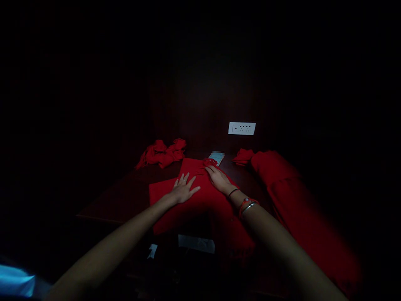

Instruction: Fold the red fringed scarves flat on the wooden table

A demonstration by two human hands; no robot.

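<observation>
A red scarf [197, 196] lies spread over the dark table, with one part hanging down past the front edge and a fringe-like end low in the shade. My left hand [184, 190] rests on its left part, fingers spread and a ring on one of them. Farther right, my right hand [218, 179] lies on the scarf's upper part, fingers stretched toward a small bunched bit of red cloth. Just beyond those fingertips is a phone-like flat object [216, 157] with a pale screen, its top blurred out.
A crumpled red cloth [164, 153] lies at the back left. To the right, a long folded red cloth [300, 209] runs toward me, with a smaller red bundle [243, 156] behind it. A white socket panel [242, 128] is on the back wall. Surroundings are very dark.
</observation>
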